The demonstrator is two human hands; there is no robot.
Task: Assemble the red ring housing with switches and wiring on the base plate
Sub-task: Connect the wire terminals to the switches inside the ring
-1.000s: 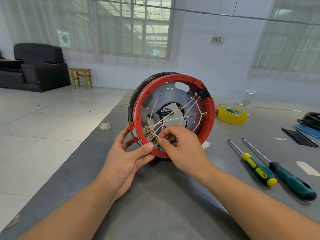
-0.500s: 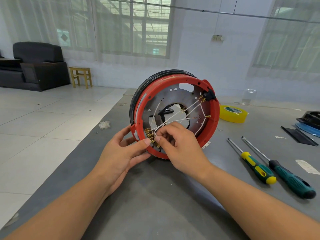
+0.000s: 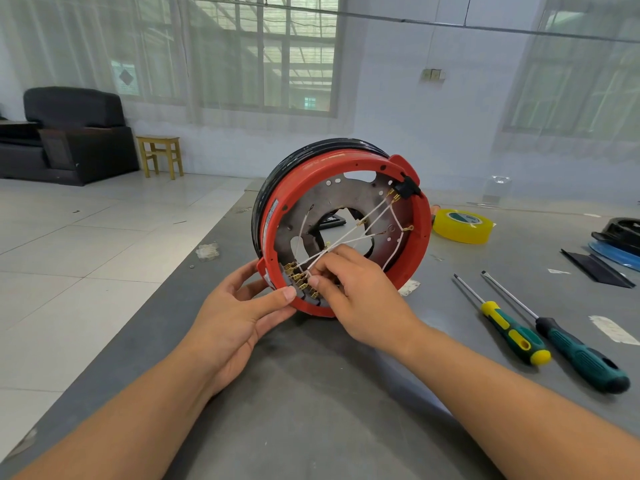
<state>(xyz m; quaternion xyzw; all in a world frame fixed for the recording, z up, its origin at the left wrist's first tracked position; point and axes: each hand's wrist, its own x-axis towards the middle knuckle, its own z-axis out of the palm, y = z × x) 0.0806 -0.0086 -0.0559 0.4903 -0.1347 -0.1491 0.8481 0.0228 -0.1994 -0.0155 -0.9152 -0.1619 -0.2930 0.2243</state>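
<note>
there is one red ring housing [image 3: 420, 237], one metal base plate [image 3: 332, 206] inside it, and one black switch [image 3: 408, 188] on its rim. two hands show, a left hand [image 3: 235, 317] and a right hand [image 3: 360, 296]. two screwdrivers [image 3: 512, 334] lie on one grey table [image 3: 311, 410], with one yellow tape roll [image 3: 462, 225]. several white wires [image 3: 349, 233] cross the plate; i cannot count them exactly.

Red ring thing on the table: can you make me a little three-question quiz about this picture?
1. True or false: the red ring housing lies flat on the table.
2. Which hand pinches the white wires: A left hand, B right hand?
3. How many screwdrivers lie beside the yellow tape roll?

Key: 1 false, it stands on edge. 2 B. 3 two: yellow-green screwdriver and dark green screwdriver.
</note>
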